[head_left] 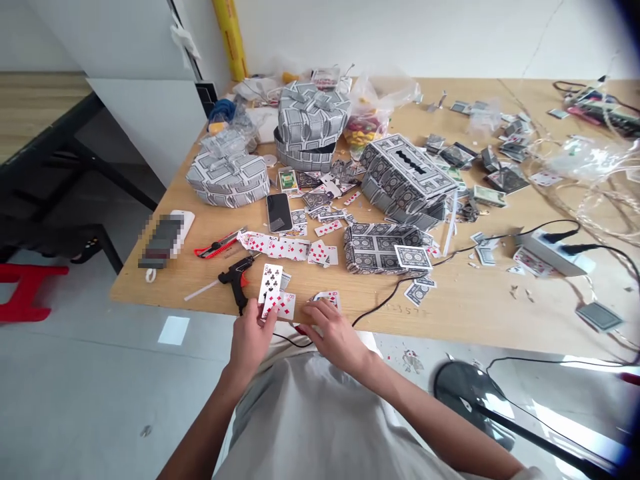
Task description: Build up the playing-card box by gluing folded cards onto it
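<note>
At the table's front edge, my left hand (253, 337) pinches a red diamond playing card (286, 305) between thumb and fingers. This card overlaps an upright club card (271, 280), and a patterned card back shows behind it. My right hand (334, 333) is closed, its fingers curled over a few playing cards (332, 298) at the edge; its fingertips are partly hidden. A black glue gun (233, 280) with an orange trigger lies just left of my left hand. Beyond the hands runs a joined strip of diamond cards (277, 245).
Behind stand a card-covered open tray (385, 247), a slotted card box (407, 177) and heart-shaped card boxes (230, 177). A red utility knife (220, 244) and a phone (279, 213) lie nearby. A black cord (380, 303) crosses the front edge toward a power strip (555, 252).
</note>
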`<act>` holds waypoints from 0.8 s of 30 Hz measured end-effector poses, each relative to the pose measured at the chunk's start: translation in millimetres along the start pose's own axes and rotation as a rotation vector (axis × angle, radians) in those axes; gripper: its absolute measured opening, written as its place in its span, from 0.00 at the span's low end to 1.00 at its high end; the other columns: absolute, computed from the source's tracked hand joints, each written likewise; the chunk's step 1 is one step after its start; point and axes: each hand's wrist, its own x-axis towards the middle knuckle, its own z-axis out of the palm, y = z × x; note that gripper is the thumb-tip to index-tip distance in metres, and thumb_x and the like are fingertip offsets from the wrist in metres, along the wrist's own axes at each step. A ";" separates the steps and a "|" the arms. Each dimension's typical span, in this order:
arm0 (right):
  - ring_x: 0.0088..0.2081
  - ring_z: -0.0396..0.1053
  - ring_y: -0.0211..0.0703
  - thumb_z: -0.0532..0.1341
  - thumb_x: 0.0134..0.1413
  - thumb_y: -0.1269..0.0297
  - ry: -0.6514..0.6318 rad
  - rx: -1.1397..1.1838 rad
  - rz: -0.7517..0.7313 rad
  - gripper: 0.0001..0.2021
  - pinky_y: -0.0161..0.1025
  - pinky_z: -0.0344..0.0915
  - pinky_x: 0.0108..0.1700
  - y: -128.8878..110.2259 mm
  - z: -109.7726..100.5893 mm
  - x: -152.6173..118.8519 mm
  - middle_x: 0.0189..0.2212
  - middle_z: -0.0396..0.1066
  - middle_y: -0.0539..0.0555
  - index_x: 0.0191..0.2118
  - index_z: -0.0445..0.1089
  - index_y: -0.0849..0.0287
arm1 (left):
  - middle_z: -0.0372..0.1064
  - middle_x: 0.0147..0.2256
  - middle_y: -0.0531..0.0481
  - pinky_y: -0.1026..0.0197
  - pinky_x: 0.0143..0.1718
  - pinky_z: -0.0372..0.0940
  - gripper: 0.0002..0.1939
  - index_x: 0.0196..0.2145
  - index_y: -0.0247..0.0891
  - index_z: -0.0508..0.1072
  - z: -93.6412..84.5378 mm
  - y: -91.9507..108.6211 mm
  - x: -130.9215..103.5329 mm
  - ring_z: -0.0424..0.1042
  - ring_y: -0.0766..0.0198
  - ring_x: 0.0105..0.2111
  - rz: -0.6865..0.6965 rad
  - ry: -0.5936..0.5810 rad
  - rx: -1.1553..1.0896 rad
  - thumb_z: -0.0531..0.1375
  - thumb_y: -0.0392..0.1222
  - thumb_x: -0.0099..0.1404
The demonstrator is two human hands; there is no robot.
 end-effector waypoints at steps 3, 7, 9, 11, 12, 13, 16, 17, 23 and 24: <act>0.53 0.75 0.57 0.58 0.73 0.72 0.025 -0.140 -0.127 0.08 0.55 0.75 0.54 7.6 -0.6 -8.0 0.52 0.77 0.62 0.51 0.72 0.57 | 0.81 0.32 0.48 0.59 0.30 0.67 0.15 0.36 0.45 0.64 5.5 -1.1 0.7 0.82 0.54 0.30 0.040 0.052 0.075 0.62 0.56 0.70; 0.54 0.75 0.59 0.57 0.72 0.75 0.078 -0.231 -0.148 0.10 0.59 0.75 0.54 7.7 -2.7 -11.6 0.53 0.77 0.64 0.51 0.73 0.57 | 0.78 0.28 0.51 0.60 0.29 0.64 0.11 0.35 0.45 0.65 12.9 -2.7 4.0 0.81 0.55 0.29 0.134 0.051 0.162 0.61 0.51 0.71; 0.53 0.75 0.57 0.56 0.71 0.76 0.112 -0.169 -0.145 0.13 0.57 0.76 0.54 5.6 -0.7 -10.9 0.52 0.77 0.62 0.51 0.74 0.55 | 0.77 0.27 0.52 0.60 0.28 0.62 0.11 0.34 0.45 0.65 14.4 -3.3 5.7 0.80 0.56 0.28 0.170 0.027 0.218 0.61 0.49 0.71; 0.50 0.76 0.53 0.56 0.71 0.76 0.164 -0.072 -0.116 0.15 0.52 0.77 0.52 3.8 1.6 -8.6 0.49 0.77 0.60 0.51 0.75 0.53 | 0.76 0.26 0.53 0.61 0.28 0.61 0.11 0.33 0.44 0.65 13.9 -3.0 6.8 0.78 0.57 0.26 0.186 -0.008 0.249 0.61 0.48 0.72; 0.48 0.77 0.51 0.55 0.72 0.76 0.202 -0.028 -0.088 0.15 0.49 0.78 0.50 3.1 2.2 -7.0 0.47 0.76 0.59 0.51 0.76 0.53 | 0.76 0.26 0.53 0.61 0.28 0.60 0.11 0.33 0.44 0.65 13.0 -2.5 7.1 0.78 0.58 0.26 0.184 -0.027 0.247 0.61 0.48 0.72; 0.46 0.77 0.49 0.55 0.72 0.75 0.244 0.006 -0.050 0.15 0.46 0.78 0.48 2.3 2.2 -5.3 0.45 0.76 0.59 0.50 0.77 0.52 | 0.76 0.25 0.53 0.61 0.28 0.61 0.11 0.33 0.44 0.66 11.8 -1.9 7.2 0.77 0.58 0.26 0.176 -0.042 0.231 0.61 0.48 0.72; 0.45 0.78 0.47 0.57 0.73 0.73 0.334 0.079 0.045 0.13 0.43 0.78 0.47 -0.9 0.8 -1.9 0.43 0.76 0.57 0.49 0.78 0.52 | 0.76 0.26 0.53 0.61 0.29 0.63 0.11 0.34 0.44 0.66 7.8 -0.6 6.8 0.78 0.59 0.26 0.119 -0.079 0.130 0.61 0.50 0.71; 0.45 0.79 0.47 0.58 0.73 0.72 0.325 0.100 0.044 0.12 0.43 0.78 0.48 -2.2 1.2 -1.7 0.43 0.77 0.57 0.50 0.78 0.52 | 0.77 0.26 0.53 0.60 0.29 0.64 0.11 0.35 0.44 0.67 7.0 -0.6 6.7 0.78 0.58 0.26 0.096 -0.099 0.089 0.61 0.51 0.72; 0.54 0.76 0.54 0.61 0.73 0.70 0.077 -0.059 -0.183 0.13 0.52 0.76 0.56 -1.0 20.9 -3.6 0.53 0.79 0.61 0.59 0.74 0.57 | 0.79 0.28 0.53 0.60 0.32 0.66 0.12 0.37 0.43 0.67 7.7 -3.6 8.5 0.80 0.58 0.29 0.031 -0.167 0.021 0.62 0.52 0.72; 0.54 0.76 0.54 0.61 0.73 0.70 0.065 -0.096 -0.194 0.12 0.53 0.75 0.56 1.0 24.3 -3.3 0.53 0.79 0.61 0.57 0.75 0.57 | 0.79 0.28 0.53 0.60 0.32 0.66 0.12 0.37 0.43 0.67 7.1 -3.7 8.2 0.79 0.59 0.29 0.040 -0.168 0.032 0.62 0.52 0.72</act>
